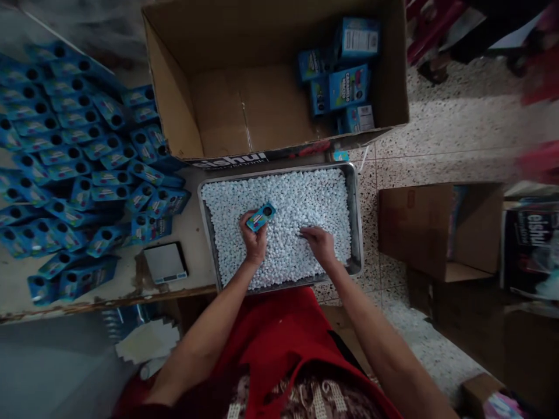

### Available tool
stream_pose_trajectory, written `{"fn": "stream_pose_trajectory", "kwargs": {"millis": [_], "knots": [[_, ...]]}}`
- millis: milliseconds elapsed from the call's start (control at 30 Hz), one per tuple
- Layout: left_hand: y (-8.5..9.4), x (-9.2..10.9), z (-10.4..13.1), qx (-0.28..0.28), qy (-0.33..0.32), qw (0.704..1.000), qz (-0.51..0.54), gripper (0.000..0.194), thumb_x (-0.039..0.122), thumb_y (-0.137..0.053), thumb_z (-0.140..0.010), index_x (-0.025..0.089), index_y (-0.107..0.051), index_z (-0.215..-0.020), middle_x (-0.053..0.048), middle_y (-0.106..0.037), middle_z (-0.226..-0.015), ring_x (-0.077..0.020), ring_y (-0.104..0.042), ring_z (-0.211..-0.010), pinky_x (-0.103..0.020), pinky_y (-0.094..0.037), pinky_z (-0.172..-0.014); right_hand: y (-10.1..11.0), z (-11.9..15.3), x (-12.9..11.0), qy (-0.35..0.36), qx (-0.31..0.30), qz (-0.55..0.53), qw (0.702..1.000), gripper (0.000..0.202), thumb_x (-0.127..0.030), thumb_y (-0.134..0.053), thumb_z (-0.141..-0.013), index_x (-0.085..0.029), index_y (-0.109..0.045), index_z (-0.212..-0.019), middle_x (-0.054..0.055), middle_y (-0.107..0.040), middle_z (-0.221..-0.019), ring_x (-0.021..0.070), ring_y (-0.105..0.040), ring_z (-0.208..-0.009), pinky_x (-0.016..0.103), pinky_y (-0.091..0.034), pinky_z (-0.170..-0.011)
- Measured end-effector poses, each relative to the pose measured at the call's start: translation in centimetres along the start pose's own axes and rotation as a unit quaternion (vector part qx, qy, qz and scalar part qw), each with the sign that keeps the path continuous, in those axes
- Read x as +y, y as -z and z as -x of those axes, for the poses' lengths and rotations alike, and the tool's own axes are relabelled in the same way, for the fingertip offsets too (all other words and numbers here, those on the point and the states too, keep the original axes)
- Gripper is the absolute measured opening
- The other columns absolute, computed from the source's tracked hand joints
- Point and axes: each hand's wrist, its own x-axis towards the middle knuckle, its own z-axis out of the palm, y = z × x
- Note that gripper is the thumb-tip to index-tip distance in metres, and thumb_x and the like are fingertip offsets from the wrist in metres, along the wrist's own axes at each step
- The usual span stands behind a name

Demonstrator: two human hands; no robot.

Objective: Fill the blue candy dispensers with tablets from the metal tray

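A metal tray (359, 233) filled with small pale white-blue pieces (231, 233) lies in front of me. My left hand (254, 240) holds a small blue box (261, 216) above the tray's middle; a dark round opening shows on the box's top end. To its right, my right hand (321, 244) is low over the pieces, its fingers pinched together around something dark and small that I cannot make out.
Many blue boxes (102, 148) crowd the table at the left, with a small scale (166, 262) near its edge. A large cardboard box (174, 99) beyond the tray holds several blue boxes (348, 87). Another carton (410, 224) stands at the right on the speckled floor.
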Motion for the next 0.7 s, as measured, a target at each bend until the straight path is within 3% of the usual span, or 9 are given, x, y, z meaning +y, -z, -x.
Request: {"fn": "stream_pose_trajectory", "kwargs": {"millis": [67, 133, 300, 433, 567, 700], "knots": [[-1.5, 0.5, -0.5, -0.017, 0.007, 1.000, 0.010, 0.045, 0.040, -0.076, -0.082, 0.025, -0.051, -0.117, -0.006, -0.056, -0.125, -0.0220, -0.056, -0.122, -0.034, -0.040, -0.113, -1.2, -1.7, -0.9, 0.009, -0.016, -0.012, 1.000, 0.029, -0.026, -0.054, -0.095, -0.023, -0.079, -0.109, 0.006, -0.075, -0.108, 0.0213, -0.067, -0.099, 0.032, -0.047, -0.091], [-1.4, 1.5, -1.4, -0.052, 0.004, 0.998, 0.025, 0.043, 0.037, -0.076, -0.083, 0.027, -0.054, -0.117, -0.005, -0.058, -0.123, -0.0212, -0.058, -0.120, -0.033, -0.042, -0.111, -1.2, -2.4, -1.0, 0.015, -0.028, -0.032, 0.999, 0.029, -0.025, -0.054, -0.094, -0.021, -0.079, -0.107, 0.005, -0.075, -0.105, 0.0197, -0.066, -0.097, 0.031, -0.048, -0.090], [2.4, 4.5, -2.9, -0.115, -0.036, 0.992, -0.031, 0.036, 0.030, -0.078, -0.080, 0.027, -0.063, -0.112, -0.003, -0.064, -0.117, -0.0213, -0.061, -0.114, -0.034, -0.045, -0.108, 2.7, -0.9, -1.6, 0.007, -0.052, -0.122, 0.991, 0.026, -0.033, -0.064, -0.086, -0.017, -0.079, -0.098, 0.004, -0.074, -0.086, 0.0185, -0.066, -0.081, 0.030, -0.051, -0.075], [4.9, 5.8, -2.9, -0.147, -0.067, 0.982, -0.093, 0.034, 0.027, -0.078, -0.079, 0.026, -0.066, -0.112, -0.005, -0.066, -0.116, -0.0237, -0.061, -0.114, -0.038, -0.046, -0.108, 6.4, 0.3, -5.0, -0.004, -0.058, -0.187, 0.981, 0.029, -0.039, -0.066, -0.086, -0.018, -0.079, -0.100, 0.004, -0.073, -0.084, 0.0171, -0.063, -0.076, 0.030, -0.050, -0.072], [5.9, 6.4, -2.5, -0.154, -0.122, 0.969, -0.147, 0.033, 0.026, -0.074, -0.083, 0.027, -0.064, -0.114, -0.005, -0.066, -0.115, -0.0246, -0.061, -0.113, -0.039, -0.047, -0.105, 8.9, -0.3, -8.9, 0.054, -0.025, -0.091, 0.994, 0.025, -0.033, -0.062, -0.088, -0.021, -0.080, -0.099, 0.004, -0.072, -0.084, 0.0187, -0.064, -0.080, 0.031, -0.049, -0.074], [6.1, 6.6, -2.1, -0.173, -0.161, 0.957, -0.167, 0.030, 0.019, -0.068, -0.083, 0.025, -0.064, -0.112, -0.006, -0.065, -0.115, -0.0252, -0.061, -0.114, -0.041, -0.046, -0.105, 9.6, -1.1, -12.6, 0.123, -0.017, 0.073, 0.990, 0.029, -0.022, -0.054, -0.092, -0.021, -0.081, -0.103, 0.007, -0.072, -0.091, 0.0202, -0.065, -0.083, 0.033, -0.047, -0.077]]}}
